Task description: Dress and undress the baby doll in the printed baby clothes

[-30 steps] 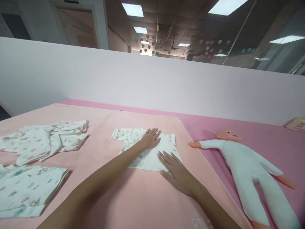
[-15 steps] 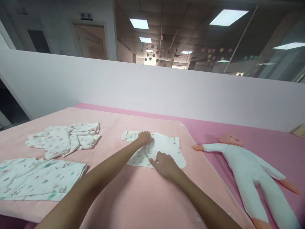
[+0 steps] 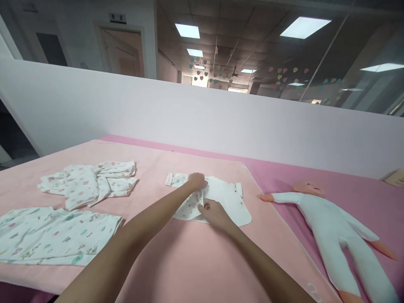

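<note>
A small white baby shirt (image 3: 224, 195) lies opened on the pink mat, its short sleeves spread left and right. The printed front flap is on its left side, the plain white inside on its right. My left hand (image 3: 197, 181) is closed on the upper edge of the printed flap near the neckline. Lower on the same edge, my right hand (image 3: 216, 212) pinches the fabric between thumb and fingers, lifting it slightly. Both hands partly cover the flap.
At left on the pink mat (image 3: 176, 261) lie a folded printed baby top (image 3: 80, 183) and printed baby pants (image 3: 53, 235). A baby doll (image 3: 331, 227) in white lies at right on the darker pink surface. Behind stands a white partition (image 3: 202, 113) with glass above.
My right thumb and fingers have closed on the flap's edge, which is now raised a little. My left hand keeps its place at the neckline. The view has shifted slightly.
</note>
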### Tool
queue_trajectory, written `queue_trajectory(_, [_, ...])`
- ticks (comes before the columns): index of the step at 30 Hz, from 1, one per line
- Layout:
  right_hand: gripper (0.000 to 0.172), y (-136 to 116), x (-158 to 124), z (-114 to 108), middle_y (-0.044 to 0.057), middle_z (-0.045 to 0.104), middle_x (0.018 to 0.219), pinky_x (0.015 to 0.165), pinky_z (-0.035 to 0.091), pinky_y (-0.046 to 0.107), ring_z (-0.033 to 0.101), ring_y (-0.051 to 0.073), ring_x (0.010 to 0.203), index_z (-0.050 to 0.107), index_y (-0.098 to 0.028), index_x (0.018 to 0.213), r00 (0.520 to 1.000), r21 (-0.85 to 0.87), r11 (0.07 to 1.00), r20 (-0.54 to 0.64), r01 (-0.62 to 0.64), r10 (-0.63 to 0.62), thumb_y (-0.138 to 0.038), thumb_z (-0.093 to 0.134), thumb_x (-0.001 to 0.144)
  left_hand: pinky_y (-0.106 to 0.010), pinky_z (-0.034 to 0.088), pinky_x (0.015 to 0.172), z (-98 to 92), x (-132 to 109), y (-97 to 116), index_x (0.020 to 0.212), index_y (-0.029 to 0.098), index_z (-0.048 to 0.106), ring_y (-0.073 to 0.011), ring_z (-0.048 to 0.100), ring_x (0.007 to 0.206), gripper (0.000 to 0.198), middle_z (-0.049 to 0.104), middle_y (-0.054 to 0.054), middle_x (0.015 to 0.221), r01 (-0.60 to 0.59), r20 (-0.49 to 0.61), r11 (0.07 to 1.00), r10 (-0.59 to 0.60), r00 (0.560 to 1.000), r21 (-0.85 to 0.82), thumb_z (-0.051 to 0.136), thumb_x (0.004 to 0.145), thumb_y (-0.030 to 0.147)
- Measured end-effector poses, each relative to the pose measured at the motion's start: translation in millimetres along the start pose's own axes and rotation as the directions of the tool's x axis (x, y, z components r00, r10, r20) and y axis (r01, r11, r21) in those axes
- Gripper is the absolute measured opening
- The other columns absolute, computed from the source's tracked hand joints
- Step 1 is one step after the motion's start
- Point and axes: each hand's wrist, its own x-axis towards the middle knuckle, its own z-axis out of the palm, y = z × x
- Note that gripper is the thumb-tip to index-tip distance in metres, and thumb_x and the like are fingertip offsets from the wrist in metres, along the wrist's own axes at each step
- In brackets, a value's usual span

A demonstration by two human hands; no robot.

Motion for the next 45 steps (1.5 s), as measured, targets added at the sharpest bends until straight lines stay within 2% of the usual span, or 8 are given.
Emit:
queue_trajectory(7, [0.027, -54.9, 28.5, 22.3, -0.005, 0.049, 0.073, 0.065, 0.039, 0.027, 0.047, 0.014, 0.069, 0.045, -0.023, 0.079, 0.963, 0.176, 0.947, -0.078, 0.268, -0.258, -0.041, 0.056, 0.095, -0.038, 0.056, 0.093, -27.0, 6.0, -54.1, 0.127, 0.012, 0.067, -0.032, 0.073, 0.116, 0.035, 0.074, -0.022, 0.127, 0.063, -0.056, 0.997, -0.066, 0.996, -0.04, 0.052, 0.099, 0.027])
queue_trajectory(12, [0.02, -81.1, 41.0, 49.2, 0.007, 0.069, 0.121, 0.101, 0.052, 0.037, 0.063, 0.022, 0.116, 0.066, -0.023, 0.112, 0.843, 0.165, 0.831, -0.003, 0.531, -0.538, -0.039, 0.059, 0.101, -0.046, 0.053, 0.101, -44.1, -8.7, -103.0, 0.143, 0.004, 0.052, -0.0366, 0.065, 0.129, 0.044, 0.069, -0.027, 0.132, 0.061, -0.192, 0.998, -0.061, 0.98, -0.007, 0.043, 0.101, 0.017])
queue_trajectory(15, [0.035, -70.6, 30.6, 53.7, 0.009, 0.061, 0.15, 0.12, 0.042, 0.043, 0.051, 0.025, 0.144, 0.064, -0.026, 0.138, 0.772, 0.047, 0.778, 0.107, 0.626, -0.627, -0.038, 0.052, 0.107, -0.049, 0.044, 0.116, -32.4, -25.8, -120.8, 0.15, 0.01, 0.049, -0.0345, 0.051, 0.145, 0.047, 0.058, -0.024, 0.151, -0.023, -0.257, 0.999, 0.031, 0.966, 0.033, 0.041, 0.104, 0.02])
queue_trajectory(19, [0.057, -47.1, 7.1, 52.8, 0.003, 0.036, 0.174, 0.133, 0.024, 0.049, 0.03, 0.025, 0.161, 0.037, -0.033, 0.168, 0.729, -0.054, 0.751, 0.295, 0.658, -0.617, -0.042, 0.043, 0.112, -0.044, 0.031, 0.128, 10.4, -45.4, -133.2, 0.161, 0.023, 0.043, -0.026, 0.038, 0.157, 0.055, 0.042, -0.01, 0.17, -0.338, -0.229, 0.94, 0.34, 0.912, 0.047, 0.035, 0.11, 0.042])
queue_trajectory(23, [0.065, -41.9, -5.7, 53.7, 0.0, 0.021, 0.178, 0.136, 0.014, 0.049, 0.02, 0.024, 0.165, 0.02, -0.035, 0.173, 0.729, -0.057, 0.763, 0.348, 0.644, -0.589, -0.049, 0.039, 0.113, -0.049, 0.024, 0.131, 39.0, -45.6, -133.7, 0.166, 0.025, 0.037, -0.0271, 0.03, 0.162, 0.061, 0.033, -0.009, 0.175, -0.368, -0.217, 0.928, 0.37, 0.903, 0.05, 0.027, 0.11, 0.048])
queue_trajectory(34, [0.072, -35.4, -5.1, 59.8, 0.006, 0.029, 0.175, 0.137, 0.016, 0.045, 0.024, 0.025, 0.164, 0.032, -0.023, 0.17, 0.712, -0.011, 0.739, 0.277, 0.674, -0.645, -0.06, 0.044, 0.109, -0.054, 0.02, 0.131, 51.1, -1.6, -97.1, 0.169, 0.022, 0.029, -0.0316, 0.025, 0.164, 0.07, 0.027, -0.014, 0.176, -0.149, -0.21, 0.989, 0.146, 0.967, 0.001, 0.024, 0.109, 0.056])
queue_trajectory(41, [0.062, -36.4, -10.8, 53.6, 0.007, 0.044, 0.169, 0.136, 0.014, 0.047, 0.032, 0.025, 0.16, 0.042, -0.024, 0.165, 0.675, -0.069, 0.686, 0.27, 0.724, -0.686, -0.054, 0.044, 0.111, -0.049, 0.013, 0.135, 38.8, -22.0, -89.6, 0.169, 0.018, 0.029, -0.0277, 0.024, 0.164, 0.067, 0.028, -0.012, 0.176, -0.248, -0.475, 0.967, 0.241, 0.846, 0.049, 0.028, 0.109, 0.049])
queue_trajectory(45, [0.047, -16.7, -11.7, 30.9, 0.006, 0.06, 0.156, 0.132, 0.023, 0.048, 0.048, 0.024, 0.149, 0.055, -0.025, 0.154, 0.686, -0.178, 0.664, 0.134, 0.727, -0.715, -0.039, 0.046, 0.111, -0.043, 0.019, 0.134, 41.9, -38.7, -92.4, 0.169, 0.013, 0.029, -0.0246, 0.023, 0.164, 0.069, 0.027, -0.011, 0.177, -0.406, -0.373, 0.913, 0.389, 0.842, 0.037, 0.02, 0.111, 0.05])
